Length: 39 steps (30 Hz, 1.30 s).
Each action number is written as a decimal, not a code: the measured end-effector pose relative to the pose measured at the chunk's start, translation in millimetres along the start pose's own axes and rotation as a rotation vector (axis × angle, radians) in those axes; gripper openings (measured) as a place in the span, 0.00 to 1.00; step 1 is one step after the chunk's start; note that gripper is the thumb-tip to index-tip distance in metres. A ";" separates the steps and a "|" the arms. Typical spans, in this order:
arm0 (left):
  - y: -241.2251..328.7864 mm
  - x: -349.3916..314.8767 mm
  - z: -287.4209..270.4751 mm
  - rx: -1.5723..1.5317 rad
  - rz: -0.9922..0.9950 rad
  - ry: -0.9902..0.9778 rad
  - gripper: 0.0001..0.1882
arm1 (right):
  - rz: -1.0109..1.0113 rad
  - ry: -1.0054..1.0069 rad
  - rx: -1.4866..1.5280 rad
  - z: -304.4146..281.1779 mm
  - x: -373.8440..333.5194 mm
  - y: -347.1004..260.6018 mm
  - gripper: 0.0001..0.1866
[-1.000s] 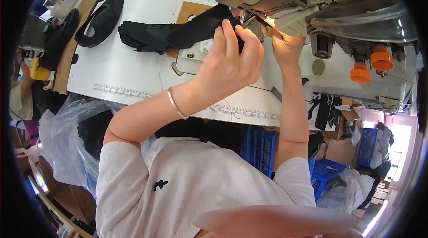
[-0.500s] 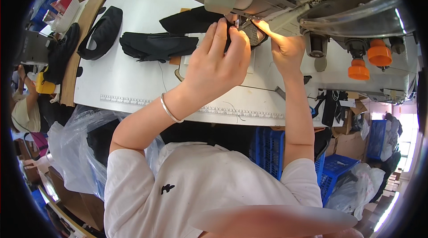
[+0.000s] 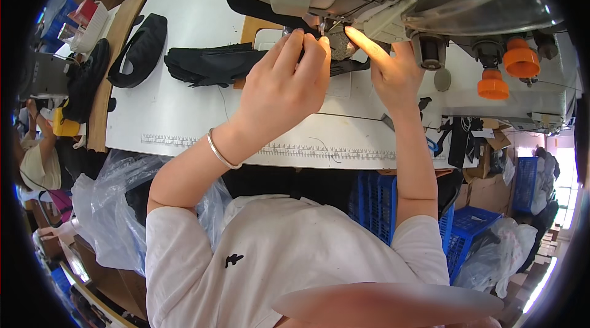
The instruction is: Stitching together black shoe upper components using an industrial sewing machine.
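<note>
Where left fingers [image 3: 314, 62] rest, black fabric [image 3: 251, 6] hides (partly).

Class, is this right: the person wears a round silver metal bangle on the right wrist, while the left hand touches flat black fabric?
No: the head view shows the round silver metal bangle on the left wrist. The left hand does touch flat black fabric.

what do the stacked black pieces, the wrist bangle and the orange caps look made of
Stacked black pieces: probably matte fabric, from their dull, soft-looking layered edges, though another flexible sheet is possible.
Wrist bangle: likely polished metal, from its silvery sheen.
Orange caps: apparently moulded plastic, slightly glossy, from their even, saturated colour.
</note>
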<state>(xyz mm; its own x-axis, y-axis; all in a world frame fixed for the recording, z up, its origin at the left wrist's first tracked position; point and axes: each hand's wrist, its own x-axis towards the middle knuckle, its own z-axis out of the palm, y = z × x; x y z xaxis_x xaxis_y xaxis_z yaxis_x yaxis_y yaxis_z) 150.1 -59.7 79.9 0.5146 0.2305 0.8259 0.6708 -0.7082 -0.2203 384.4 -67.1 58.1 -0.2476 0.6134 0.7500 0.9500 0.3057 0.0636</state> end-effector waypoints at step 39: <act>0.8 -3.0 4.3 -0.002 0.098 0.098 0.15 | -0.057 0.013 -0.049 -29.6 1.1 -31.9 0.32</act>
<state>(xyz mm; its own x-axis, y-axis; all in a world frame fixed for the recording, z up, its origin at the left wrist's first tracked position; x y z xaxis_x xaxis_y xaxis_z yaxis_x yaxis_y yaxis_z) 151.4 -58.0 75.1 0.5229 0.0942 0.8472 0.6189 -0.7254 -0.3014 359.5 -97.7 76.4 -0.2995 0.5865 0.7526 0.9426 0.3037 0.1384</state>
